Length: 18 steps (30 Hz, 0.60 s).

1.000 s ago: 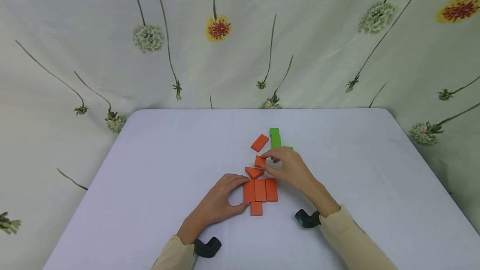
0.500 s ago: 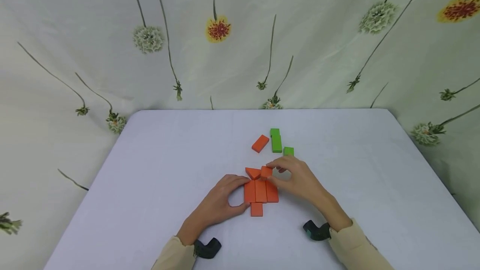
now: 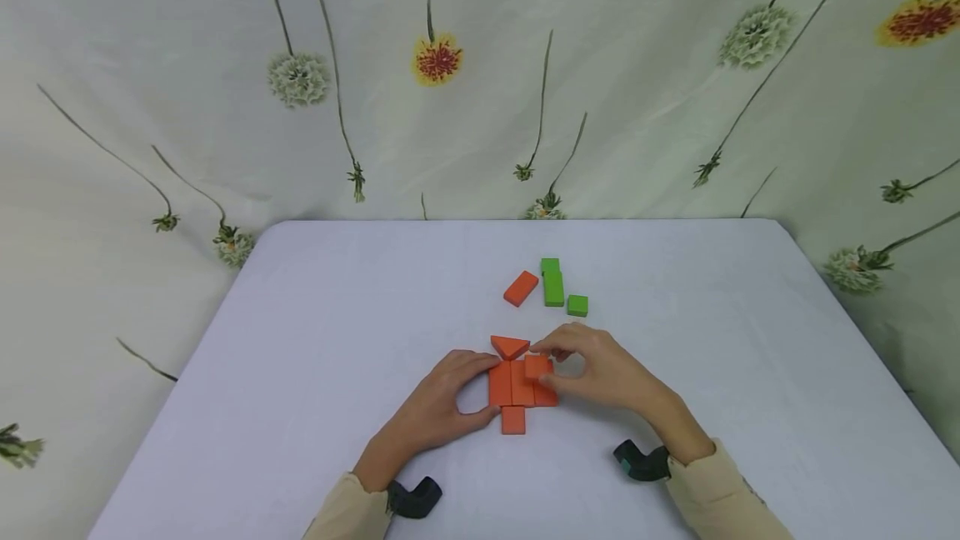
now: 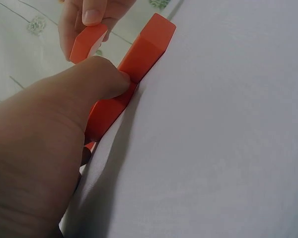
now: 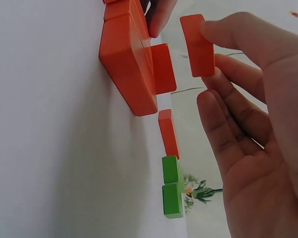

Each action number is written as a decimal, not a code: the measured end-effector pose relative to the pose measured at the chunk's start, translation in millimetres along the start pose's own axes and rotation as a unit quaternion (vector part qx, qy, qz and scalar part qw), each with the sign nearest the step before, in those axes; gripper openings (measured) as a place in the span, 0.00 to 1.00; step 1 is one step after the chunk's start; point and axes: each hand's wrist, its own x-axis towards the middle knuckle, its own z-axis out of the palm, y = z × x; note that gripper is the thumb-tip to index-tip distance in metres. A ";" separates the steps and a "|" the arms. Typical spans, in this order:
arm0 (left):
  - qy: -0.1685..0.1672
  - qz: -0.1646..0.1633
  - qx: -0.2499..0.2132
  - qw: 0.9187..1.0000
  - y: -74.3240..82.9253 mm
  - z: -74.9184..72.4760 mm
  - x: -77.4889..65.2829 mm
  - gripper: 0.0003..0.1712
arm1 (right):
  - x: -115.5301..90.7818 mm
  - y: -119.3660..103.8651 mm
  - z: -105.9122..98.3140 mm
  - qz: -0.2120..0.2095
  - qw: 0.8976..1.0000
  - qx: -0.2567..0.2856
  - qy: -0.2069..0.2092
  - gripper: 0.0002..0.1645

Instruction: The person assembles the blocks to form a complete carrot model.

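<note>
Between its thumb and fingers, my right hand (image 3: 607, 367) pinches a small square orange block (image 3: 537, 367). In the right wrist view, that raised block (image 5: 197, 45) is apart from the row of orange blocks (image 5: 124, 59) below it. My left hand (image 3: 438, 401) holds the leftmost orange rectangular block (image 3: 499, 386) by its far and near ends, steadying the side-by-side row. An orange triangular block (image 3: 509, 347) lies against the row's far side. At the near side, a square orange block (image 3: 513, 421) touches the row.
Farther back lie a loose orange rectangular block (image 3: 521, 288), two green blocks (image 3: 553, 290) end to end, and a small green block (image 3: 577, 305). All rest on a white-covered table (image 3: 360, 298). A flower-patterned cloth (image 3: 480, 123) hangs behind.
My right hand has picked up the small square orange block from beyond the triangle and carried it right and nearer, over the row. The left hand has stayed in place.
</note>
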 end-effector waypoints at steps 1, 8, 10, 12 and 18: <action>0.001 0.000 0.001 1.000 -0.1 -0.1 -0.2 0.35 | -0.3 0.1 0.1 -0.002 1.000 0.003 -0.006 0.22; 0.003 0.006 0.002 1.000 -1.7 0.4 -1.0 0.36 | -4.5 0.1 1.8 0.007 0.998 0.026 -0.048 0.23; 0.003 0.007 0.003 1.000 -2.1 0.8 -1.1 0.36 | -5.9 -0.6 2.3 0.014 0.998 0.029 -0.055 0.23; 0.003 0.007 0.003 1.000 -1.9 0.8 -1.1 0.36 | -7.5 -1.5 2.8 0.016 0.998 0.029 -0.057 0.22; 0.005 0.007 -0.002 1.000 -2.2 0.5 -0.5 0.36 | -13.6 -2.7 5.9 0.007 0.998 0.032 -0.049 0.21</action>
